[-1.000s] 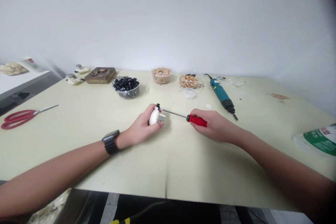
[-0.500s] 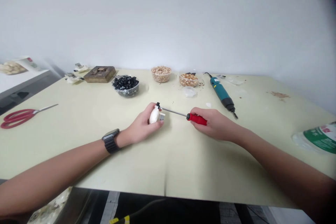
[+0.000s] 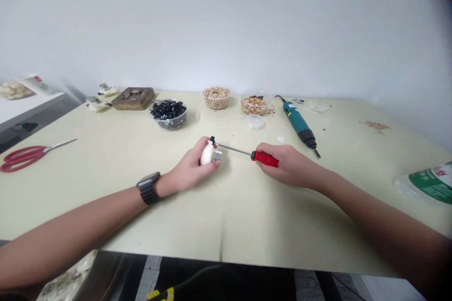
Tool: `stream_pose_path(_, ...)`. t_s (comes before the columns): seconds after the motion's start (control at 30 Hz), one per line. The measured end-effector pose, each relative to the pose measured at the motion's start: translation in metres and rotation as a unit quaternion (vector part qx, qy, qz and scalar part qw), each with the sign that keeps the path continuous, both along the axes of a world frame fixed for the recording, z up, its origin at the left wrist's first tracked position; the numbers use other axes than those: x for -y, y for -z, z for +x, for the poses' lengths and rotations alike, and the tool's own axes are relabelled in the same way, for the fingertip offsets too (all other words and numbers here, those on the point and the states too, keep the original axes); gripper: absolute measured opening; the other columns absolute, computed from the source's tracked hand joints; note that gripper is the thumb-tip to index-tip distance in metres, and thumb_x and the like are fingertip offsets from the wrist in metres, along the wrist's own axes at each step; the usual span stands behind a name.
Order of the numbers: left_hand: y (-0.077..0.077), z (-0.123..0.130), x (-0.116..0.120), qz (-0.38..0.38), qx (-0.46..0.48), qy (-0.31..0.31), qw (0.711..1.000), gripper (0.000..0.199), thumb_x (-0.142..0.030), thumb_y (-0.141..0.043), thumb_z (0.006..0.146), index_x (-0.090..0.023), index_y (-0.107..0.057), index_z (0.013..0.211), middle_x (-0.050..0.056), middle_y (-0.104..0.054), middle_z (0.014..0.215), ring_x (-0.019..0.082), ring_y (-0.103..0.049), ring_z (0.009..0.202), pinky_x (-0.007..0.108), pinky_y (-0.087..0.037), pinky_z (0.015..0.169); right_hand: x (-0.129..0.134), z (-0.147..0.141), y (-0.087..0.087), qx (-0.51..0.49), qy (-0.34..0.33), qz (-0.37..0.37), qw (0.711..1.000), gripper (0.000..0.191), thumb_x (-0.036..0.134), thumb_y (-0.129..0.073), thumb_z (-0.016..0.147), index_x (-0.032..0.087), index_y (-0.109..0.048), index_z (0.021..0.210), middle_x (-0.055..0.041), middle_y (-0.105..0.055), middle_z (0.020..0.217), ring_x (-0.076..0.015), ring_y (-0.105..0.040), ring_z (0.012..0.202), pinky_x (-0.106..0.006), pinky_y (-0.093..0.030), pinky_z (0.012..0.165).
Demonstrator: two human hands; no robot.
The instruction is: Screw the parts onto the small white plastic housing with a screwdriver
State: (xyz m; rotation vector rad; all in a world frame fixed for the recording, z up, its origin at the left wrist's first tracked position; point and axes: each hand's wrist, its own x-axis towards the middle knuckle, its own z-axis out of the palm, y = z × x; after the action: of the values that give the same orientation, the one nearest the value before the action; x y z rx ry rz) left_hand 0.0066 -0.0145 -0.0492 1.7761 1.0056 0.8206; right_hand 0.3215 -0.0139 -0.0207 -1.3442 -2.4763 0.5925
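Over the worktop [image 3: 169, 230], the left hand [image 3: 189, 169] is curled around a small white part [image 3: 207, 155], and the right hand [image 3: 293, 165] firmly grips a red screwdriver [image 3: 265, 158], its shaft end beside the part's black tip [image 3: 212, 139].

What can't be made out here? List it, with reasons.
Head view:
White piece, lower end: hidden by the left hand.
Red handle, rear end: hidden inside the right hand.
Metal shaft, tip: too small and blurred to judge contact.
Green-labelled container, right side: cut off by the right edge.
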Motion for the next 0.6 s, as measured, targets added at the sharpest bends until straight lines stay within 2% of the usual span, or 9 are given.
stream_pose_path(0.6, 0.0020, 0.0005, -0.0008, -0.003, 0.002, 0.004, 1.000, 0.037, -0.047, -0.068, 0.096, -0.021, -0.049, 0.116, 0.001, -0.055, 0.099, 0.013, -0.049, 0.084, 0.030, -0.041, 0.076, -0.0020, 0.0017, 0.0017, -0.003, -0.003, 0.009, 1.000, 0.010, 0.030, -0.060, 0.098, 0.025, -0.065, 0.105, 0.0017, -0.068, 0.089, -0.0133, -0.059, 0.073, -0.024, -0.043, 0.066)
